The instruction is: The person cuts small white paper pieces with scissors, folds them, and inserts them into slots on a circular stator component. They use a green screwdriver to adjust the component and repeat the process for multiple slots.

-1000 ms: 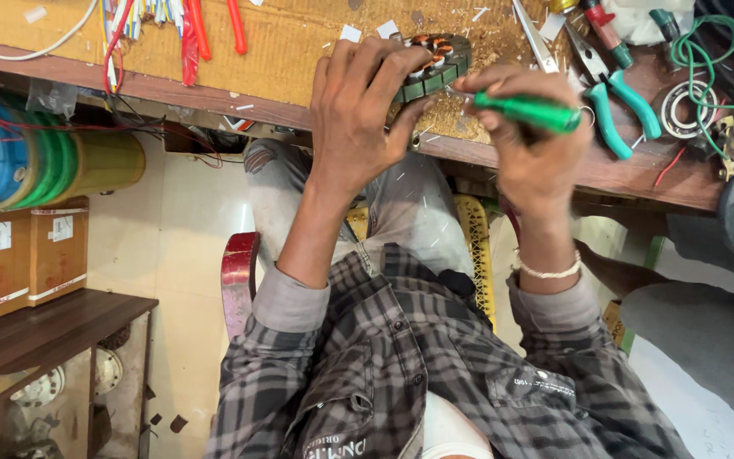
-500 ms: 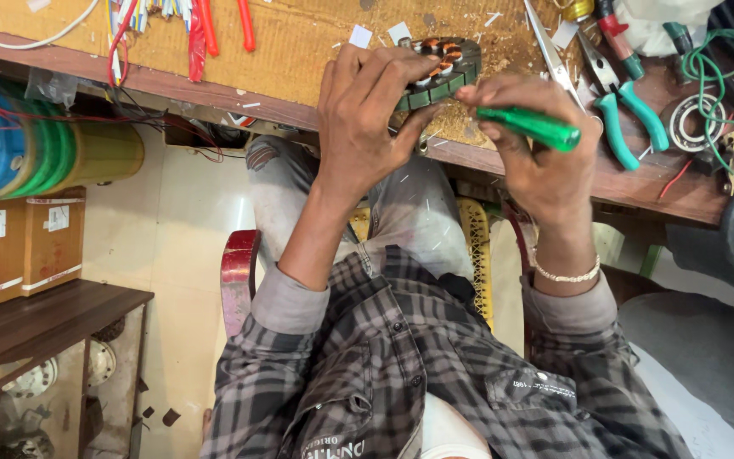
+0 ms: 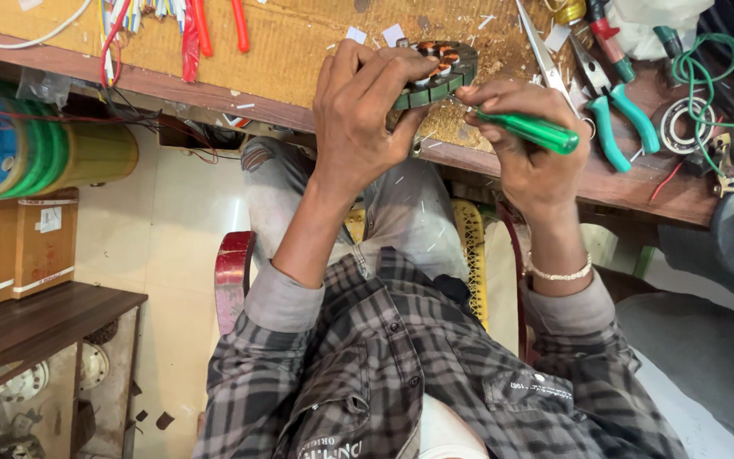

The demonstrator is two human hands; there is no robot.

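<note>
My left hand (image 3: 367, 115) grips a round motor stator (image 3: 437, 72) with copper windings and a dark green rim, held tilted at the edge of the wooden workbench (image 3: 299, 51). My right hand (image 3: 530, 157) holds a green-handled screwdriver (image 3: 535, 132), its tip pointing left at the stator's rim. Both forearms come up from my checked shirt, and a pale bracelet sits on my right wrist.
Scissors (image 3: 544, 53), green-handled pliers (image 3: 618, 119), a bearing ring (image 3: 680, 126) and green wire (image 3: 707, 59) lie on the bench to the right. Red and coloured wires (image 3: 193, 30) lie at the left. Wire spools (image 3: 36, 149) and cardboard boxes (image 3: 14, 246) sit on a shelf at the left.
Both hands stay on the stator and screwdriver; the screwdriver has shifted slightly against the stator's rim. The view moved a little.
</note>
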